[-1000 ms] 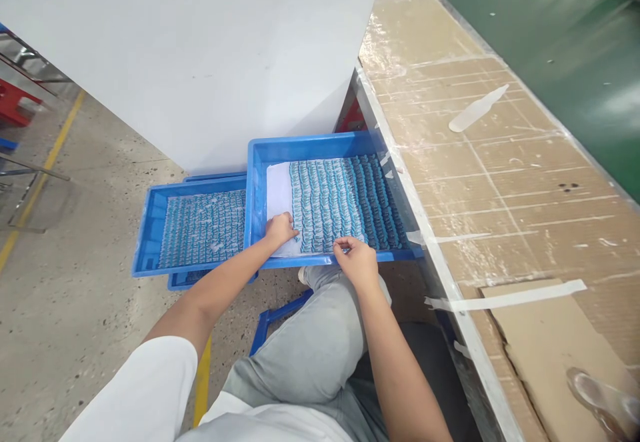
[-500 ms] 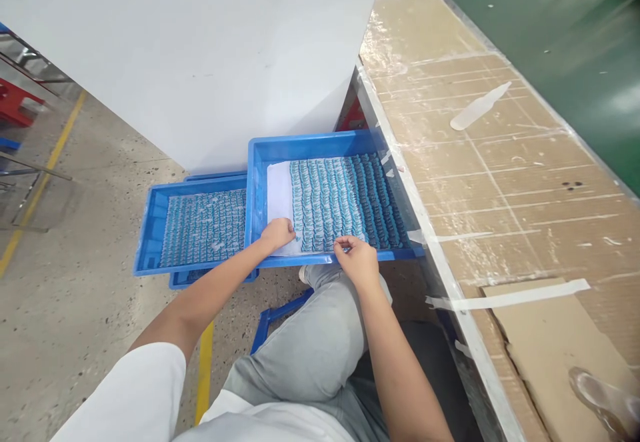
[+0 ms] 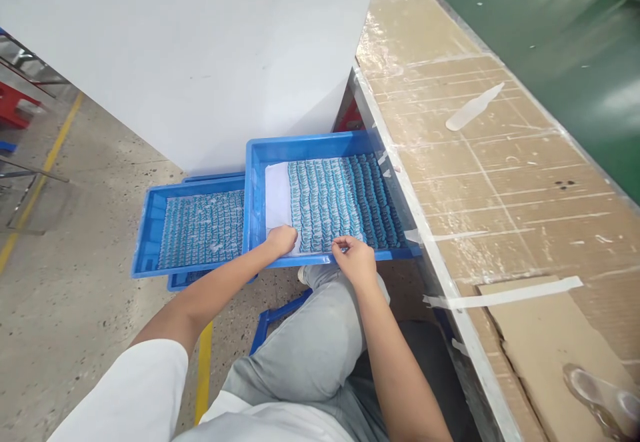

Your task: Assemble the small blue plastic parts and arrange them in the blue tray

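Note:
A blue tray (image 3: 310, 143) rests on my knee and holds rows of small blue-and-white parts (image 3: 330, 199) laid on a white sheet (image 3: 276, 192). My left hand (image 3: 281, 239) sits at the tray's near edge with curled fingers pressing on the white sheet beside the rows. At the near edge further right, my right hand (image 3: 356, 259) pinches at the front row of parts; what lies between the fingertips is too small to name.
A second blue tray (image 3: 153, 229) full of similar parts sits to the left, stacked on another. A large white panel (image 3: 200, 49) stands behind. To the right runs a cardboard-covered table (image 3: 500, 175) with tape strips, beside a green belt (image 3: 560, 42).
My left hand has slid a little toward the tray's near edge. The right hand stays at the front row. The view has shifted slightly.

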The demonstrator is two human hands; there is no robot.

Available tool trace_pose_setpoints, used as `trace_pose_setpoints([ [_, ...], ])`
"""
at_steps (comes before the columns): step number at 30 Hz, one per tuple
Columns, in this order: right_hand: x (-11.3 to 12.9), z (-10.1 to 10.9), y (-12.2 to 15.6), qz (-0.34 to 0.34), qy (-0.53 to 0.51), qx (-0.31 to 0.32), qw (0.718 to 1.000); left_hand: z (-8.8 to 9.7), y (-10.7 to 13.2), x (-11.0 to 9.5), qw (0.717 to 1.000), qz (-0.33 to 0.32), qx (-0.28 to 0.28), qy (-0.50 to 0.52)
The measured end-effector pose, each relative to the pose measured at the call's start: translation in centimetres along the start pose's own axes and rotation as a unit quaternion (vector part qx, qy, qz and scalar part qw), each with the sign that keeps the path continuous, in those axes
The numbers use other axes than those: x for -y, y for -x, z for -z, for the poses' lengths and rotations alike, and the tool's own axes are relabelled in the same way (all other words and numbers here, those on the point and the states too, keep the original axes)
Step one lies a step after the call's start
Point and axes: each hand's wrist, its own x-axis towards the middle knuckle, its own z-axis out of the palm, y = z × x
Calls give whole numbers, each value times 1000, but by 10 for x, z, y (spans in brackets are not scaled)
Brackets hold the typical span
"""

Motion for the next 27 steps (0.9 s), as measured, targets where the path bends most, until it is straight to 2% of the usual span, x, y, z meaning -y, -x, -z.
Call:
trace_pose_setpoints([
  [6,0,0,0,-2,-4,1,1000,5,6,7,1000,-6,-8,-10],
  [12,-1,1,1,-3,-7,3,1000,11,16,26,997,15,-76,8],
  [15,-1,1,0,-1,-5,1,1000,10,15,30,995,31,-92,15],
  [27,-1,0,0,-4,-3,0,1000,4,9,13,997,18,-79,-1],
])
